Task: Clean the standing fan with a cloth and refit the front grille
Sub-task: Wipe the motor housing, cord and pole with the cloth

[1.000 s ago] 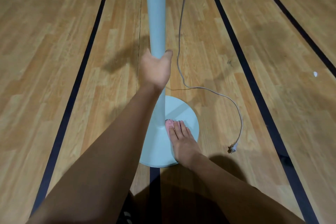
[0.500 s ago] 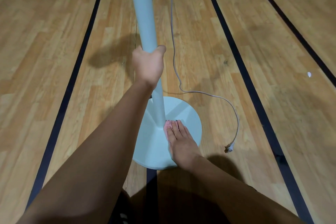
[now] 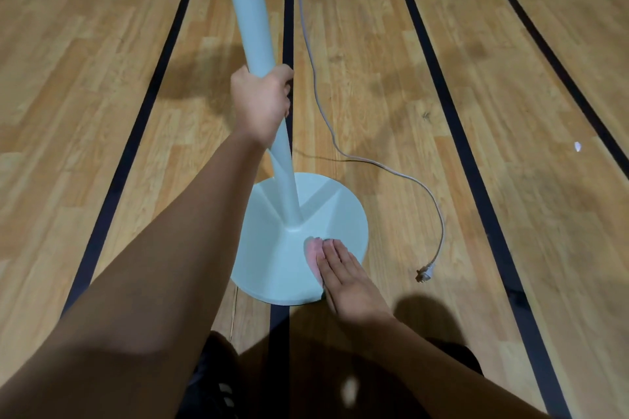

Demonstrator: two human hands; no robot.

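Nowhere on the fan's pale blue-green plastic can any brand, label or lettering be read. What shows of the fan is one pole (image 3: 253, 17) and one round base (image 3: 272, 262); its head and grille lie beyond the top edge. The pole slants from the top centre of the frame down to the middle of the base, which sits flat on the wooden floor (image 3: 408, 78) just below centre, with raised ribs running out from the foot of the pole.

Two hands are in view. The left hand (image 3: 260, 102), above centre, has its fingers and thumb wrapped around the pole about midway along its visible length. The right hand (image 3: 343, 277), lower centre right, lies flat with straight fingers held together, pressing a single pink cloth (image 3: 312, 253) onto the near right part of the base; only a folded edge of the cloth peeks out to the left of the fingers.

One grey power cord (image 3: 384, 168) runs down from the top of the frame to the right of the pole, curves out over the floor and ends in one plug (image 3: 423, 275), which lies on the boards to the right of the base and apart from it. Five dark lines cross the floor from top to bottom, fanning out toward the lower edge. One small white speck (image 3: 577, 146) rests on the floor at the right. At the bottom edge, dark clothing with a few white stripes (image 3: 224, 395) shows between the forearms.
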